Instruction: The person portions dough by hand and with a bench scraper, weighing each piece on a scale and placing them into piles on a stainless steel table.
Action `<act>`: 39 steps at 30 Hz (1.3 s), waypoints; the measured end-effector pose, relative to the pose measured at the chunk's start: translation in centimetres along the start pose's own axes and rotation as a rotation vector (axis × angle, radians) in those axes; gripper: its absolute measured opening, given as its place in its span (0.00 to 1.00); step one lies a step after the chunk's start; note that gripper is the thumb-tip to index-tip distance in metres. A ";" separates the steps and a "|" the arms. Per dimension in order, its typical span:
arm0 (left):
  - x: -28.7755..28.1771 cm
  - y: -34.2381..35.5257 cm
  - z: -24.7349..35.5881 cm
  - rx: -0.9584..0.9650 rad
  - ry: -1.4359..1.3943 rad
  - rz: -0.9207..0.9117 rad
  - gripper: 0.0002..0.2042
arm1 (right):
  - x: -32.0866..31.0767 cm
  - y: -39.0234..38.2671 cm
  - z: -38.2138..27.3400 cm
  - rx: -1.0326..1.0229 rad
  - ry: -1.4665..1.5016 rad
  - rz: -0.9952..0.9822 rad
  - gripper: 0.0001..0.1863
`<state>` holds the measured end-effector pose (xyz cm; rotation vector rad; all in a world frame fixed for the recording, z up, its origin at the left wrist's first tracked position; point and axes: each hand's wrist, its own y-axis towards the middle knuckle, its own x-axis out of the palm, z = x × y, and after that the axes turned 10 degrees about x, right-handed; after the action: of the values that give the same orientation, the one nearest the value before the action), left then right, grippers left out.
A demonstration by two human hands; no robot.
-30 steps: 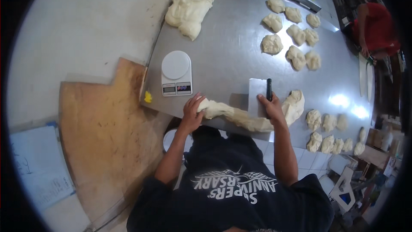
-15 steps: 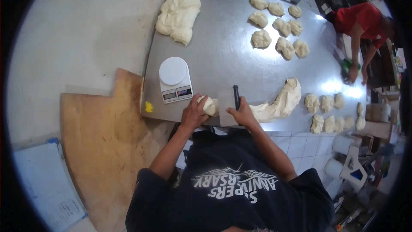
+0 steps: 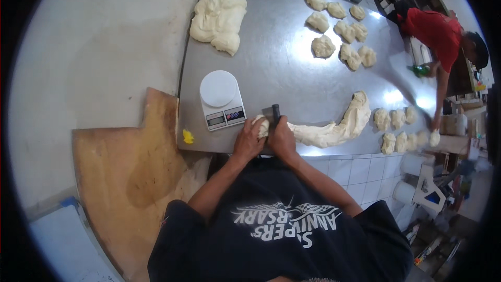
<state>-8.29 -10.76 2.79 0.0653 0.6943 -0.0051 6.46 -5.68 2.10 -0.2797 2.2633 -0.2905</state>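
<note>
My left hand (image 3: pixel 248 141) grips a small lump of dough (image 3: pixel 260 125) at the near edge of the steel worktop, just below the white digital scale (image 3: pixel 218 87). My right hand (image 3: pixel 282 137) is closed on a bench scraper (image 3: pixel 275 110) with a dark handle, held upright beside that lump; its blade is mostly hidden by the hand. A long curved strip of dough (image 3: pixel 344 128) lies to the right of the scraper, along the near side of the steel.
A large dough mass (image 3: pixel 219 18) sits at far left; dough pieces (image 3: pixel 323 47) stand in groups at back right and near right (image 3: pixel 382 119). A co-worker in red (image 3: pixel 433 31) leans over the right end with a green item (image 3: pixel 420 70). A wooden board (image 3: pixel 115 177) is at left.
The scraper has moved left beside my left hand and turned upright, with the small lump parted from the long strip. The co-worker has leaned in, an arm reaching toward the near-right pieces.
</note>
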 end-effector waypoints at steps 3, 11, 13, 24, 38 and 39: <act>-1.3 0.6 0.4 -0.030 -0.040 0.016 0.26 | 0.7 0.7 -0.4 0.001 -0.001 0.018 0.23; -8.1 2.5 -1.7 0.114 -0.023 0.268 0.32 | -0.6 3.0 2.9 0.076 0.173 -0.132 0.25; -11.5 4.1 -2.6 0.164 0.112 0.261 0.33 | -1.5 3.4 2.7 0.145 0.224 -0.184 0.26; -5.3 4.6 -2.6 -0.099 0.723 0.408 0.33 | -5.1 3.6 4.0 0.514 1.140 -0.525 0.23; 4.6 -2.3 -1.4 0.039 0.012 0.234 0.15 | -9.5 1.8 2.8 -0.110 0.180 -0.327 0.26; 4.2 -2.4 -1.2 0.018 -0.004 0.231 0.15 | -9.5 1.6 2.5 -0.136 0.166 -0.336 0.26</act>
<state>-5.88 -12.99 -0.91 0.1624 0.6794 0.2104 14.28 -1.63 6.72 -0.7343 2.3989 -0.3446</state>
